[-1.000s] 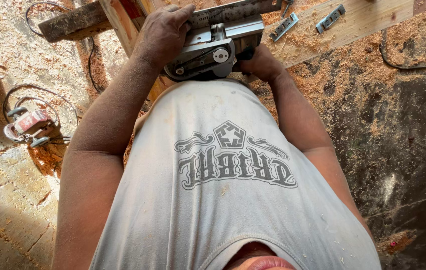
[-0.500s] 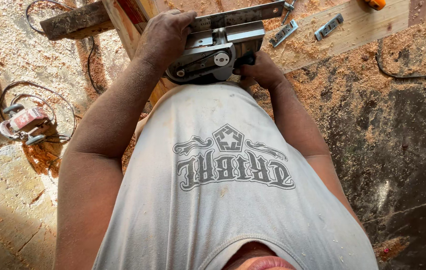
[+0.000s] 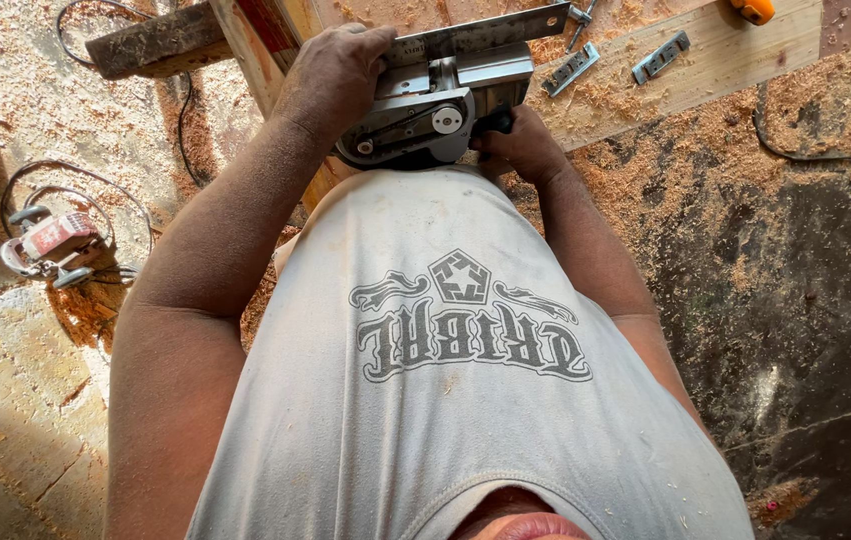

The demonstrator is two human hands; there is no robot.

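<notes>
A grey electric planer (image 3: 435,115) lies upturned against my belly, its metal sole plate facing up and its belt wheel showing on the side. My left hand (image 3: 330,75) clamps over the planer's front end from above. My right hand (image 3: 517,145) grips its rear handle, partly hidden behind the body of the tool. Beneath the planer runs a sawdust-covered wooden board (image 3: 705,60). My grey sleeveless shirt fills the lower middle of the view.
Two metal blade pieces (image 3: 660,57) and an orange tool (image 3: 751,10) lie on the board at the top right. A red power tool (image 3: 50,245) with coiled cable sits on the sawdust floor at left. A dark beam (image 3: 150,40) lies top left. Dark ground spreads right.
The view has shifted slightly; the planer and both hands stay in nearly the same grip. The red tool at left now appears a little lower in the frame.
</notes>
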